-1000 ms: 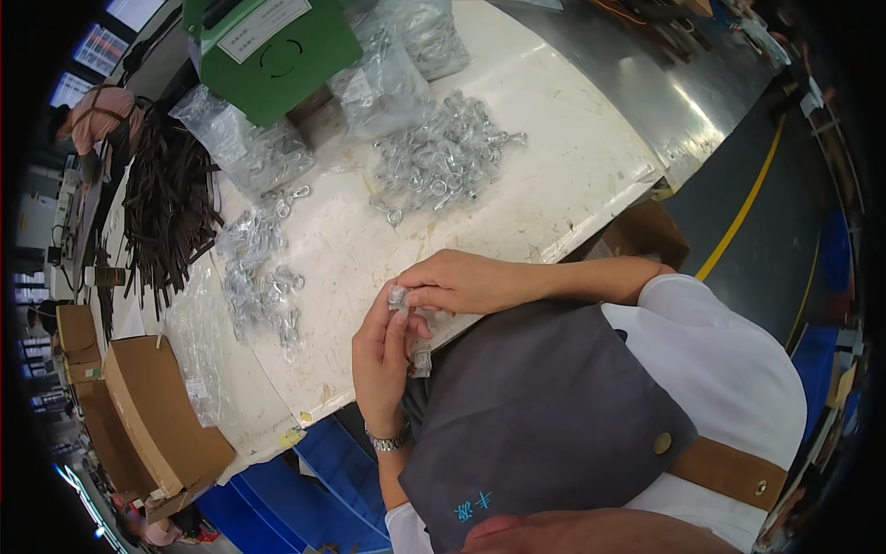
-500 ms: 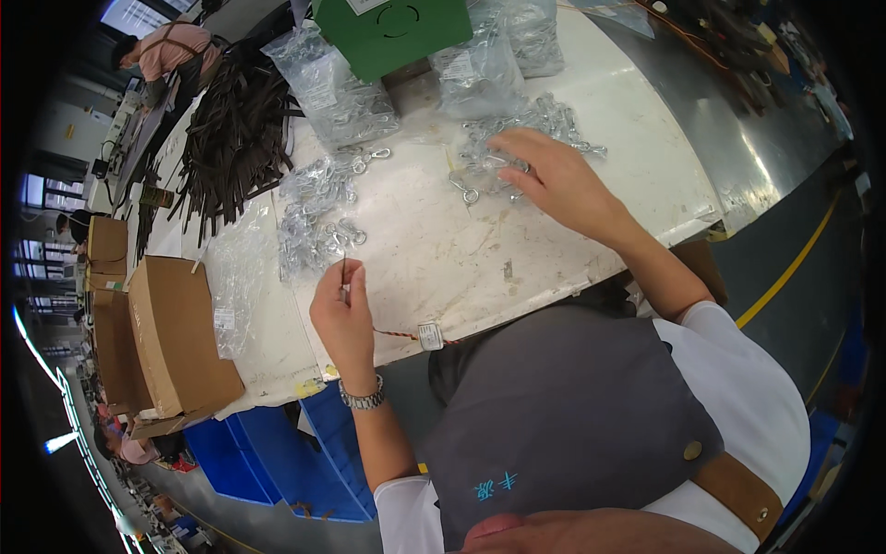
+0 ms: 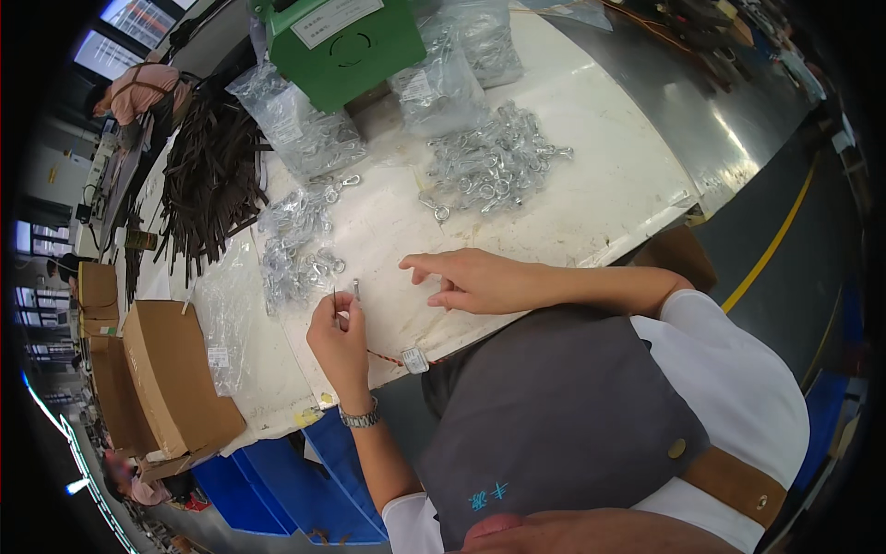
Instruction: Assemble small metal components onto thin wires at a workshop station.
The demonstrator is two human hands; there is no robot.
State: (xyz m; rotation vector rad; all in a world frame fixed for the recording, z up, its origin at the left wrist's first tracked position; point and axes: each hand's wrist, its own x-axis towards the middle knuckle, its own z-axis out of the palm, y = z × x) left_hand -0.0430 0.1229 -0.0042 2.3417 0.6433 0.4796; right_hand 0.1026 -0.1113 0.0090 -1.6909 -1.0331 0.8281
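Note:
My left hand [image 3: 341,337] pinches a small thin metal piece [image 3: 355,292] just above the white table [image 3: 591,198]. A thin reddish cord runs from that hand to a small white tag [image 3: 415,360] at the table's near edge. My right hand [image 3: 466,280] lies palm down on the table to the right of it, with the index finger stretched toward the left hand. Whether anything sits under its curled fingers is hidden. A loose pile of silver metal eye fittings [image 3: 494,166] lies farther back, and a smaller pile [image 3: 295,249] lies left of my hands.
Clear bags of fittings [image 3: 300,129] and a green metal box [image 3: 346,42] stand at the back. A bundle of dark straps [image 3: 208,180] lies at the left, and open cardboard boxes [image 3: 171,379] sit beside the table. Another person [image 3: 138,92] works at the far left.
My right hand has drawn back from the far pile of fittings to the table beside my left hand. The left hand has stayed near the front edge.

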